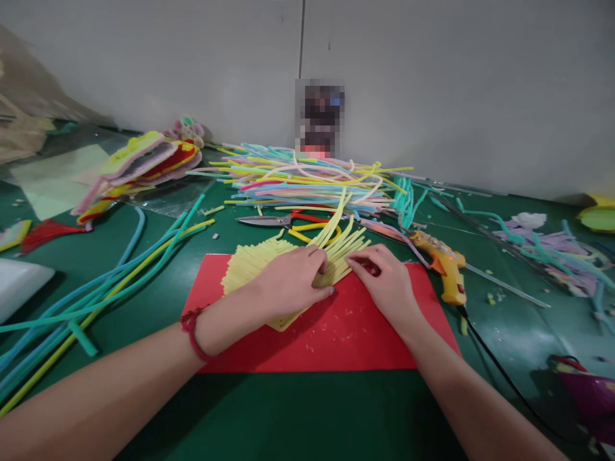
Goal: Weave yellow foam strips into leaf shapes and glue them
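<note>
A fan of yellow foam strips [250, 266] lies on a red sheet [336, 333] on the green table. My left hand [288, 282] rests palm down on the fan, fingers curled over its strips and pressing them. My right hand [384, 278] sits just to the right on the red sheet, fingers bent, fingertips touching the ends of the yellow strips. Loose yellow strips [336, 234] stick out beyond both hands toward the far side.
Scissors with red handles [273, 221] lie behind the fan. A yellow glue gun [444, 266] with a black cord lies right of the sheet. A heap of coloured strips [307, 176] sits by the wall; long strips [96, 288] run along the left; stacked shapes [139, 163] stand far left.
</note>
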The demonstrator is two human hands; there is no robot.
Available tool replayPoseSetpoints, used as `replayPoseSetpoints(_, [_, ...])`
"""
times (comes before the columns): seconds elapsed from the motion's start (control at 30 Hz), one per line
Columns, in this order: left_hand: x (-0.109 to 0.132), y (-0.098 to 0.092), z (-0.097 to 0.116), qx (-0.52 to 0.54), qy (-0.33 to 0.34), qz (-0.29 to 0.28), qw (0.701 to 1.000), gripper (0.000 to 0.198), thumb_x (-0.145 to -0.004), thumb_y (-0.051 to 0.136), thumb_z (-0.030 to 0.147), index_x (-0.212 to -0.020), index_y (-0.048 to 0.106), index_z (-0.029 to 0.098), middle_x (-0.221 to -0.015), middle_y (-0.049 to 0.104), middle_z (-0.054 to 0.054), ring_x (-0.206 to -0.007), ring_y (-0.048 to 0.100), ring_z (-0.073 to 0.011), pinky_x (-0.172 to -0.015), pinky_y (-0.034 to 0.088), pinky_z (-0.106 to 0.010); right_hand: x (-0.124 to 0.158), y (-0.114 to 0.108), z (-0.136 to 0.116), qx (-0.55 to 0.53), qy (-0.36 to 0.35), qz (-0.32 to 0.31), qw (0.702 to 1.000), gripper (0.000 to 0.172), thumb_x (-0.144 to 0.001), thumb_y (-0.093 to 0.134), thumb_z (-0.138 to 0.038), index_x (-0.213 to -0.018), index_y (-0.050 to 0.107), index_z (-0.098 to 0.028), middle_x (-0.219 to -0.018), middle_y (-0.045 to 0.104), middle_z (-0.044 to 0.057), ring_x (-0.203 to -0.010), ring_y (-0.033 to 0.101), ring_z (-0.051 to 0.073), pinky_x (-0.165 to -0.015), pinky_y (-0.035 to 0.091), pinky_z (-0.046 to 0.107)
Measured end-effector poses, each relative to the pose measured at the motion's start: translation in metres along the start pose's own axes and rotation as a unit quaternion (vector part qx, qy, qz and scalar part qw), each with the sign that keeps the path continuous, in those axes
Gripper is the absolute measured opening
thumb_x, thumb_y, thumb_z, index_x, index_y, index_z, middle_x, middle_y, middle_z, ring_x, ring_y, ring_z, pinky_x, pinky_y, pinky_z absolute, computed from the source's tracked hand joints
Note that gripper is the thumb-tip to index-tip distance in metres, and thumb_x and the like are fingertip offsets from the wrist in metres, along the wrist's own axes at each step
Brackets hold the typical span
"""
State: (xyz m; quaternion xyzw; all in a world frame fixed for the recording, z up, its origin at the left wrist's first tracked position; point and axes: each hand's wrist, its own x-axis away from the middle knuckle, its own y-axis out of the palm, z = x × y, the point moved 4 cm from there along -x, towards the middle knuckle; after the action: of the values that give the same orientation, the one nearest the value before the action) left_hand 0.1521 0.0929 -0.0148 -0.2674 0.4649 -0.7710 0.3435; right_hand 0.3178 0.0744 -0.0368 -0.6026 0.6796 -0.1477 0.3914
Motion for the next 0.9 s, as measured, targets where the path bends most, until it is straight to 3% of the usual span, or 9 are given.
replayPoseSetpoints(0.1, [0.0, -0.001, -0.003, 0.027, 0.011, -0.014, 0.999, 0.009, -0.087, 0.048, 0.024, -0.089, 0.053, 0.018, -0.093, 0.061, -0.005, -0.081, 0.056, -0.0192, -0.067, 0.041, -0.031, 0.0, 0.0, 0.0, 0.007, -0.003, 0.003, 1.0, 0.01, -0.086, 0.058, -0.025, -0.083, 0.067, -0.021, -0.084, 0.062, 0.004, -0.077, 0.059, 0.017, -0.064, 0.048, 0.029])
replayPoseSetpoints(0.2, [-0.001, -0.001, -0.007, 0.047, 0.035, -0.019, 0.998, 0.014, -0.088, 0.04, 0.016, -0.091, 0.054, 0.018, -0.094, 0.061, -0.005, -0.083, 0.056, -0.0182, -0.069, 0.041, -0.03, 0.0, 0.001, 0.0, 0.003, -0.005, -0.001, 1.0, 0.009, -0.086, 0.058, -0.025, -0.083, 0.066, -0.021, -0.082, 0.061, 0.003, -0.076, 0.059, 0.016, -0.064, 0.048, 0.029])
replayPoseSetpoints(0.9, [-0.001, 0.002, -0.016, 0.078, 0.072, -0.015, 0.994, 0.011, -0.083, 0.046, 0.013, -0.089, 0.052, 0.02, -0.085, 0.059, -0.002, -0.075, 0.054, -0.0156, -0.062, 0.039, -0.028, 0.001, 0.0, 0.0, -0.005, 0.004, -0.002, 1.0, 0.011, -0.087, 0.056, -0.027, -0.083, 0.066, -0.021, -0.083, 0.06, 0.004, -0.077, 0.059, 0.017, -0.064, 0.048, 0.03])
